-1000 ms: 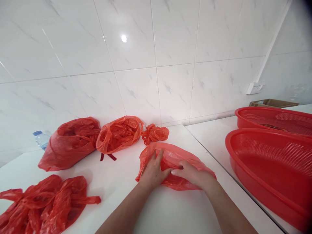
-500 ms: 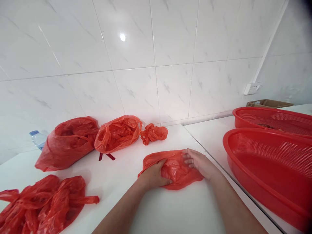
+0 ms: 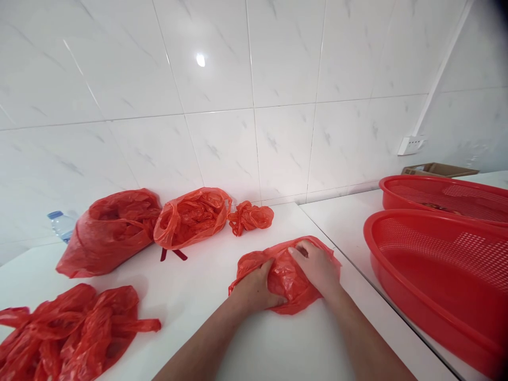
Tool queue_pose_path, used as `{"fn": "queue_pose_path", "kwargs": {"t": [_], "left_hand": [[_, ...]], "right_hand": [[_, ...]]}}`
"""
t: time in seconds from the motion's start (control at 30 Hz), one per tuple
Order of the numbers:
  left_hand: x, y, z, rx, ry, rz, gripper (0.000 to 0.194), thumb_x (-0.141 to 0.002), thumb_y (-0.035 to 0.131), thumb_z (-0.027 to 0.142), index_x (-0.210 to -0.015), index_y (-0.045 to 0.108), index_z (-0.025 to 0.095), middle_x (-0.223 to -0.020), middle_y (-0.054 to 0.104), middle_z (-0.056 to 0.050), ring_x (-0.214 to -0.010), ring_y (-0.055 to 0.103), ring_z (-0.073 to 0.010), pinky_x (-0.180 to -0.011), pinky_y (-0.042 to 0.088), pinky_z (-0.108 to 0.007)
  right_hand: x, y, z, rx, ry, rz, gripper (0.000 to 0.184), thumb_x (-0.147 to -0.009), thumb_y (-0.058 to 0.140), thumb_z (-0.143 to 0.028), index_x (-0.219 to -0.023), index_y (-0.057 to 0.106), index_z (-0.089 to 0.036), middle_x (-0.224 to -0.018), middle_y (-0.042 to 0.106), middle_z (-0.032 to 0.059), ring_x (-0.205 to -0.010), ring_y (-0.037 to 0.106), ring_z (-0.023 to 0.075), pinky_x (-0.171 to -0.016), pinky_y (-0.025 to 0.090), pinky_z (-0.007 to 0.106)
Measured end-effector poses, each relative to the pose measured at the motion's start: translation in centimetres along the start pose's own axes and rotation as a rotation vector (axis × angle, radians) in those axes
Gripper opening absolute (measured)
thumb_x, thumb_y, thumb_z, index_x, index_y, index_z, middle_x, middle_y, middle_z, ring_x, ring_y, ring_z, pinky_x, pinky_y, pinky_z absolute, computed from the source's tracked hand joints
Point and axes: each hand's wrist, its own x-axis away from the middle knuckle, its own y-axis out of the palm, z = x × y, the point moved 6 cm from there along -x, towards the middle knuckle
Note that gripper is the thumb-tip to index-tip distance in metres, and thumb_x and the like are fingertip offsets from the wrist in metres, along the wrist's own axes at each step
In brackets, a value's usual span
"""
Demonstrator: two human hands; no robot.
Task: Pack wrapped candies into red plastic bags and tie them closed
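A crumpled red plastic bag (image 3: pixel 286 272) lies on the white table in front of me, its top bunched and loose. My left hand (image 3: pixel 256 288) curves round its left side, thumb and index finger well apart with red film between them; its other fingers are hidden. On the bag's right part, my right hand (image 3: pixel 318 264) has bent fingers closed on the film, thumb tip near the bag's middle. What the bag contains, if anything, cannot be seen.
To the left are a full red bag (image 3: pixel 113 238), another stuffed with bags (image 3: pixel 194 217), a small bunched bag (image 3: pixel 252 217) and a loose heap of bags (image 3: pixel 79 333). A bottle (image 3: pixel 61 225) stands behind. Red perforated baskets (image 3: pixel 397 280) and a cardboard box (image 3: pixel 440 169) are at right.
My right hand has moved inward over the bag and its fingers have curled. The bag's right side has risen and bunched up. My left hand has shifted slightly right.
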Motion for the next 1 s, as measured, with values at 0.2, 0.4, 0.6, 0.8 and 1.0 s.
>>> {"fn": "queue_pose_path", "kwargs": {"t": [0.2,0.4,0.6,0.8,1.0], "left_hand": [[-0.1,0.0,0.5,0.004,-0.003,0.003,0.097,-0.055,0.07,0.037,-0.141,0.027,0.025,-0.1,0.067,-0.005,-0.083,0.064,-0.0262,-0.055,0.044,-0.027],[-0.2,-1.3,0.5,0.049,-0.036,0.102,0.067,-0.056,0.07,0.038,-0.118,0.05,0.024,-0.094,0.067,-0.004,-0.08,0.063,-0.024,-0.058,0.045,-0.028],[-0.6,-2.9,-0.4,0.158,-0.083,0.339,0.041,-0.07,0.061,0.045,-0.105,0.057,0.023,-0.104,0.065,-0.005,-0.095,0.06,-0.0232,-0.075,0.046,-0.032],[-0.4,-3.9,0.3,0.362,0.038,0.466,0.028,-0.084,0.044,0.041,-0.069,0.055,0.02,-0.07,0.062,0.001,-0.066,0.057,-0.0144,-0.064,0.045,-0.027],[0.2,-4.3,1.4,0.426,0.171,0.486,0.019,-0.085,0.044,0.034,-0.092,0.056,0.021,-0.096,0.066,-0.003,-0.087,0.062,-0.0153,-0.078,0.049,-0.028]], "right_hand": [[0.2,1.7,-1.5,0.242,-0.158,-0.077,0.063,-0.073,0.054,-0.054,-0.13,0.04,-0.03,-0.139,0.039,0.0033,-0.122,0.042,0.0245,-0.091,0.039,0.037],[-0.1,3.1,1.9,0.573,-0.004,-0.258,0.079,-0.065,0.056,-0.062,-0.133,0.04,-0.027,-0.139,0.036,0.0097,-0.131,0.025,0.0337,-0.098,0.029,0.046],[-0.1,2.9,2.1,0.602,-0.016,-0.307,0.084,-0.062,0.058,-0.064,-0.136,0.036,-0.03,-0.136,0.038,0.0076,-0.126,0.032,0.0311,-0.096,0.031,0.042],[0.1,3.1,1.3,0.593,-0.048,-0.329,0.09,-0.056,0.064,-0.06,-0.135,0.037,-0.028,-0.134,0.04,0.0082,-0.124,0.034,0.031,-0.094,0.031,0.041],[0.4,2.8,0.7,0.585,-0.063,-0.326,0.096,-0.051,0.067,-0.061,-0.136,0.037,-0.026,-0.136,0.039,0.0107,-0.124,0.035,0.033,-0.094,0.032,0.043]]}}
